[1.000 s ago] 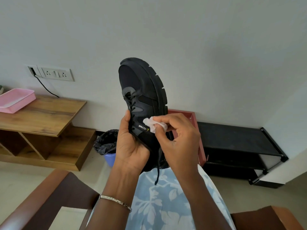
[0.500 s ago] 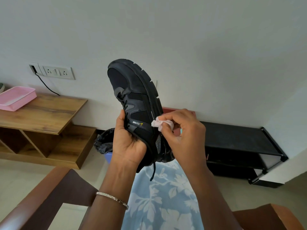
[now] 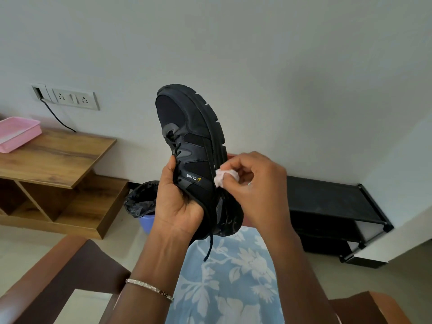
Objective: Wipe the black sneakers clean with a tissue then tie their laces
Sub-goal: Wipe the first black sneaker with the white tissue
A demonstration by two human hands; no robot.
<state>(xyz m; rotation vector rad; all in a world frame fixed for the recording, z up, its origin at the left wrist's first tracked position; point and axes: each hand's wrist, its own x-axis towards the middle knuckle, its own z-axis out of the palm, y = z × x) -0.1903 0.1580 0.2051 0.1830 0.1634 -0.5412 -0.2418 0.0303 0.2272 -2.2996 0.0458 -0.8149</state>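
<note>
The black sneaker [image 3: 194,146] is held at frame centre, toe up, with the sole facing right. The left hand [image 3: 177,204] has its grip closed round the collar, with the thumb lying along the eyelets. The right hand [image 3: 254,183] has its grip pinched tight on a crumpled tissue [image 3: 221,178], which is pressed against the sole edge. One untied lace [image 3: 209,244] hangs below the heel.

Head-worn wide view, forward and down, close on raised hands.
</note>
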